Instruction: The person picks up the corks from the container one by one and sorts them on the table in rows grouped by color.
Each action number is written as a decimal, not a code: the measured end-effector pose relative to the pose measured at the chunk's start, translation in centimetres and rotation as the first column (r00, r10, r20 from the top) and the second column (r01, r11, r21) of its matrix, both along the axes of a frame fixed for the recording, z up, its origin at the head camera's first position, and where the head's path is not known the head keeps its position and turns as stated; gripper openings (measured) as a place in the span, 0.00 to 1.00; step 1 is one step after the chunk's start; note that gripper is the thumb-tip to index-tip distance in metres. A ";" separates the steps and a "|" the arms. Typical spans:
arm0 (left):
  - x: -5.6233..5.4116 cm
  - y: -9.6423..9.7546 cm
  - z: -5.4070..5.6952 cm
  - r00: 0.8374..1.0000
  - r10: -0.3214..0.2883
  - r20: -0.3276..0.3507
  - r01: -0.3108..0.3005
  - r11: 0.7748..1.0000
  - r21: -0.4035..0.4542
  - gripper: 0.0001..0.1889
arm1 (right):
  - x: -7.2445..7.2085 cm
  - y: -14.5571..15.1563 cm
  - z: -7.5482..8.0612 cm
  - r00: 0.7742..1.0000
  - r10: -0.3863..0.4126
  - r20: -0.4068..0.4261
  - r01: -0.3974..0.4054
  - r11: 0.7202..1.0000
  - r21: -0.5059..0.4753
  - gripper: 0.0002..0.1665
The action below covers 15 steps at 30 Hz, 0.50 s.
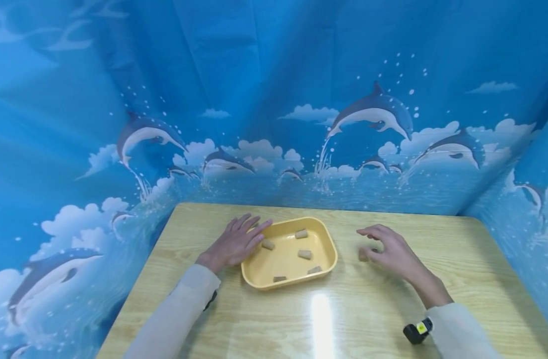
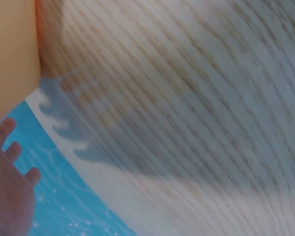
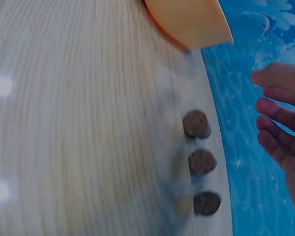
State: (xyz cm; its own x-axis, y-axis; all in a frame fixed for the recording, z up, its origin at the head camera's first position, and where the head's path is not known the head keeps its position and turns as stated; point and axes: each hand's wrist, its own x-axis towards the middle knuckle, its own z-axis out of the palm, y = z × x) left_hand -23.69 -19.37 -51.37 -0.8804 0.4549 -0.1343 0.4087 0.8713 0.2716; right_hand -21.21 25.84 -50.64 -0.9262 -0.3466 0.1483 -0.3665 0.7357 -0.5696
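Observation:
A yellow tray [image 1: 288,285] sits on the table with several corks [image 1: 304,254] lying scattered inside. My left hand [image 1: 238,243] rests at the tray's left rim, fingers stretched out over the edge; it grips no cork. To the right of the tray, my right hand [image 1: 392,254] hovers above the table with bent, parted fingers and nothing visible between them. In the right wrist view, three corks [image 3: 202,162] form a row on the table beside that hand [image 3: 285,118]. From the head view, the hand mostly hides that row.
The pale wood-grain table [image 1: 274,324] ends at a blue dolphin-print curtain [image 1: 274,124] behind and at both sides. A dark wrist device [image 1: 416,333] is strapped near the right sleeve. Bright light reflects off the front of the table.

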 end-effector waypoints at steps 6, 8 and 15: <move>0.1 0.0 0.0 1.000 0.001 -0.005 -0.001 1.000 -0.005 0.31 | -0.5 -3.0 0.4 0.996 0.087 -0.031 -0.088 0.995 -0.036 0.24; 0.1 0.0 0.0 1.000 0.003 -0.002 -0.003 1.000 -0.007 0.31 | -0.7 -4.0 0.5 0.992 0.118 -0.037 -0.119 0.992 -0.034 0.23; 0.0 0.0 0.1 1.000 0.001 0.002 -0.001 1.000 -0.008 0.31 | -0.7 -7.7 1.0 0.973 0.227 -0.028 -0.228 0.973 -0.024 0.23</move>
State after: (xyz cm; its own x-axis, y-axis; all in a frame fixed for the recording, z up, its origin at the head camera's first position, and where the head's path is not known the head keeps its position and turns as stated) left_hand -23.72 -19.34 -51.31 -0.8808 0.4525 -0.1395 0.4071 0.8741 0.2650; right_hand -21.94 18.18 -49.69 -0.8195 -0.5434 0.1823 -0.5368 0.6161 -0.5764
